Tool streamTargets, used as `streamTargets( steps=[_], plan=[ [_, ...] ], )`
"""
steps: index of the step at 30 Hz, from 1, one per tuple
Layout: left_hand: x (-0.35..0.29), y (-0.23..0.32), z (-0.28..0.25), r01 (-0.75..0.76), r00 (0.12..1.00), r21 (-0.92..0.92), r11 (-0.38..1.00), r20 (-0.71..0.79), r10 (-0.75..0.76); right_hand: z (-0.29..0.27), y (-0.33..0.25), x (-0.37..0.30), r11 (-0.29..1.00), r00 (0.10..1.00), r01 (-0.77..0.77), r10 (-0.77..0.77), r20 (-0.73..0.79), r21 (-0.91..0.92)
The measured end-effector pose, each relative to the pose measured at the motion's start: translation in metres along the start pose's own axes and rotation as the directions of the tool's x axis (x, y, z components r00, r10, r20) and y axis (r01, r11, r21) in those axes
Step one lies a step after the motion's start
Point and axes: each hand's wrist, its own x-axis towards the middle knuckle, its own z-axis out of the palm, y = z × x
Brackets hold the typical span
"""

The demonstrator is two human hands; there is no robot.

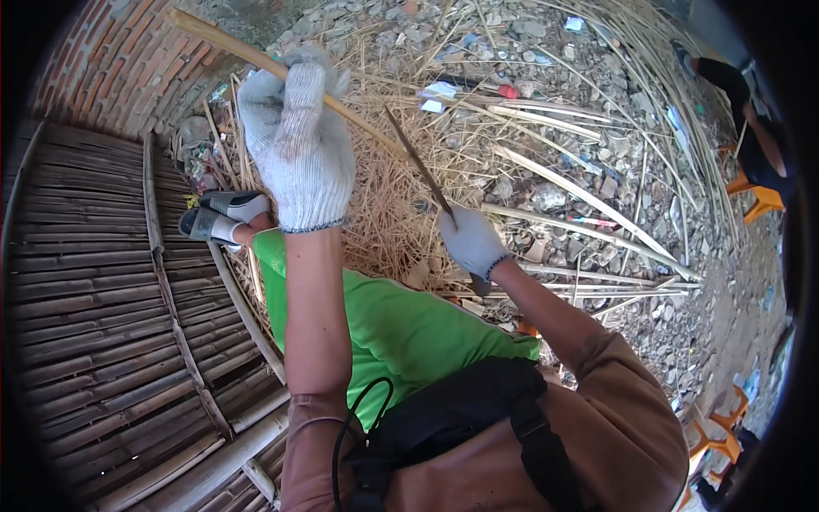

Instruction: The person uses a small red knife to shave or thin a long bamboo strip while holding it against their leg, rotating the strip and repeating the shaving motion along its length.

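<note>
My left hand (303,145), in a white knitted glove with dirt on the thumb, is closed round a bamboo strip (223,38). The pale strip slants from the upper left down to the right, past the fingers. Lower and to the right, my right hand (472,242), gloved the same way, grips a knife (415,158). Its dark, narrow blade points up and to the left, its tip close to the strip; whether they touch I cannot tell. The end of the knife's handle sticks out below the fist. Straw-like shavings (375,205) lie on the ground beneath both hands.
A bamboo slat platform (94,282) fills the left side, with a brick wall (111,68) behind it. Long split bamboo strips (597,200) lie over rubble on the right. At the far right sits another person (759,145) near an orange stool (759,198). More orange stools (721,435) stand lower right.
</note>
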Motion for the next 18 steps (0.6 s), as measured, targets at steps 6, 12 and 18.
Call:
streamTargets(
  steps=[6,12,18],
  plan=[
    [0.0,-0.001,-0.017,0.027,0.987,-0.002,1.0,0.161,-0.026,-0.051,-0.058,-0.014,0.943,0.936,0.332,-0.331,-0.122,-0.012],
    [0.0,0.002,-0.011,0.034,0.963,-0.085,0.996,0.27,-0.01,-0.017,0.078,0.016,0.973,0.998,0.044,-0.034,0.048,-0.227],
    [-0.002,0.002,-0.034,0.018,0.957,-0.033,0.999,0.29,-0.007,-0.038,-0.01,-0.011,0.998,0.996,0.052,-0.05,0.075,-0.029]
  ],
)
